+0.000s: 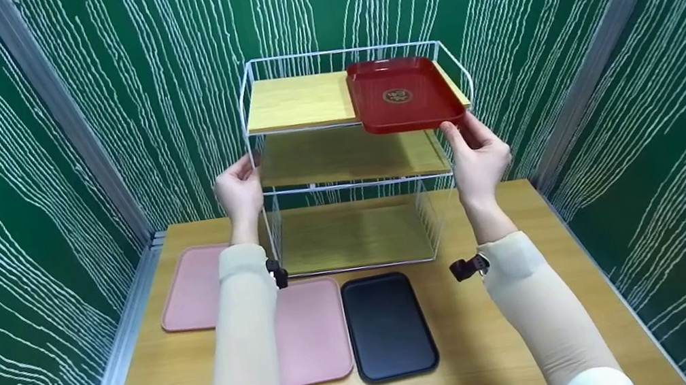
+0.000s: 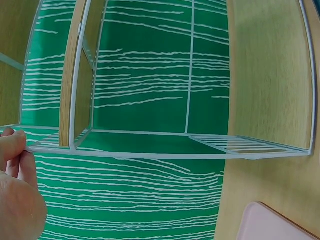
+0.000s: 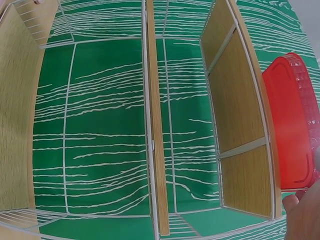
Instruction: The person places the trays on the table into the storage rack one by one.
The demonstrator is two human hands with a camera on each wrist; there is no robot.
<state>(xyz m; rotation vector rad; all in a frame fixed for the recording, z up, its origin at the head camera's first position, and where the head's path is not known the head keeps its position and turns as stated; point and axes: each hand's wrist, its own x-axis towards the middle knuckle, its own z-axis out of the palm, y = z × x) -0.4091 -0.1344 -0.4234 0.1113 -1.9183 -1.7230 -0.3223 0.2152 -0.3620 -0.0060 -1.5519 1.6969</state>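
Head view: a white wire rack (image 1: 351, 157) with three wooden shelves stands at the back of the tabletop (image 1: 478, 350). A red tray (image 1: 404, 100) lies on the rack's top shelf at its right end, its front edge jutting out past the shelf. The right hand (image 1: 478, 157) is raised just below that front edge, fingers fairly straight, fingertips touching the tray's underside or rim; the grip is loose, curled round nothing. The left hand (image 1: 240, 191) is at the rack's left front post at middle-shelf height, fingers curled about the wire. In front of the rack lie two pink trays (image 1: 310, 332) and a black tray (image 1: 388, 326), the black one nearest the rack's right half.

Left wrist view: the left hand's fingers (image 2: 12, 142) pinch the rack's wire (image 2: 150, 155) at its corner. A pink tray's corner (image 2: 270, 225) shows below.

Right wrist view: the red tray (image 3: 292, 125) sits on the rack's (image 3: 152, 150) top shelf; the right hand (image 3: 302, 217) shows only at the frame's corner, by the tray's rim.
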